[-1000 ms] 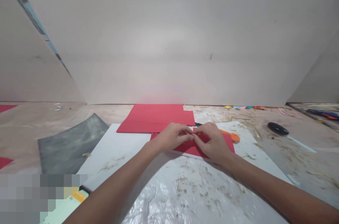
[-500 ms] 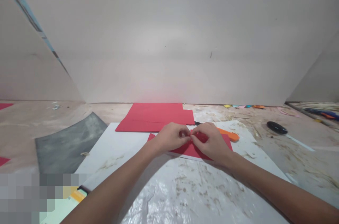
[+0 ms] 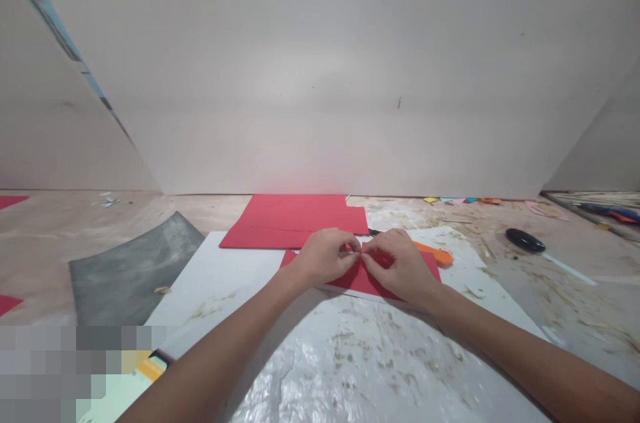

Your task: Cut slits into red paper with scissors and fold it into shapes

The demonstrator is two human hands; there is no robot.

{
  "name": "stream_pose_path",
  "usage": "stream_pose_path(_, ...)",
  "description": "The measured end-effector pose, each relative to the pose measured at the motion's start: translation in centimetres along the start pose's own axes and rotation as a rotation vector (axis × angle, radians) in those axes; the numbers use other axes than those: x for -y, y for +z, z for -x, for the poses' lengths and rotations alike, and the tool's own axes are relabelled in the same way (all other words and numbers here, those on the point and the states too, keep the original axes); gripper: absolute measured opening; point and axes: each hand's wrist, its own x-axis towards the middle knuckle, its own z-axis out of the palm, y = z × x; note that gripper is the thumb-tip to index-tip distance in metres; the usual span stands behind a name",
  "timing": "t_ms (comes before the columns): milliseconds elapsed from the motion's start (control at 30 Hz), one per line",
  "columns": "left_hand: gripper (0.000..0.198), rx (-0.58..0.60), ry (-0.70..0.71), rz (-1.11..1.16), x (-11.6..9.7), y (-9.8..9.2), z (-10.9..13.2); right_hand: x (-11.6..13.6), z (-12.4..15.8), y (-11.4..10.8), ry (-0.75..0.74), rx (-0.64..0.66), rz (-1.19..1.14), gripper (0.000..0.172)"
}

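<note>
My left hand (image 3: pixel 327 255) and my right hand (image 3: pixel 397 264) meet fingertip to fingertip over a red paper sheet (image 3: pixel 370 286). Both hands are closed in a pinch on a small red piece of paper (image 3: pixel 361 252), mostly hidden by the fingers. The sheet beneath them lies on a white board (image 3: pixel 225 276). Just behind my right hand is an orange-handled cutter (image 3: pixel 440 255), partly covered by the hand. Beyond my left hand lies a stack of larger red paper (image 3: pixel 295 216).
A tall white panel (image 3: pixel 320 90) stands across the back. At left is a dark grey sheet (image 3: pixel 133 270). A black oval object (image 3: pixel 525 240) and a pale strip (image 3: pixel 570 270) lie at right. Coloured scraps (image 3: pixel 470 200) sit by the panel's foot. Dried glue smears mark the plastic-covered table (image 3: pixel 350 363).
Both hands hold nearly the same pinch, with the fingertips shifted very slightly. The whole view has drifted a little; nothing else has moved.
</note>
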Motion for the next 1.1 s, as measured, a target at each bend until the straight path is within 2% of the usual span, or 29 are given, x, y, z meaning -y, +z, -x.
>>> stream_pose_path(400,0.016,-0.009,0.029,0.041,0.38,0.35,-0.08,0.35,-0.22,-0.45,-0.02,0.024,0.016,0.01)
stream_pose_path(733,0.014,-0.03,0.082,0.024,0.45,0.25,0.06,0.34,-0.17,-0.52,-0.077,0.054,0.065,0.019)
stream_pose_path(933,0.019,-0.008,0.097,0.027,0.22,0.08,0.16,0.32,-0.13,-0.68,-0.076,0.024,0.048,0.005)
stream_pose_path(1100,0.024,-0.006,0.105,0.036,0.04,0.01,0.3,0.01,-0.11,-0.59,-0.083,0.027,0.046,0.007)
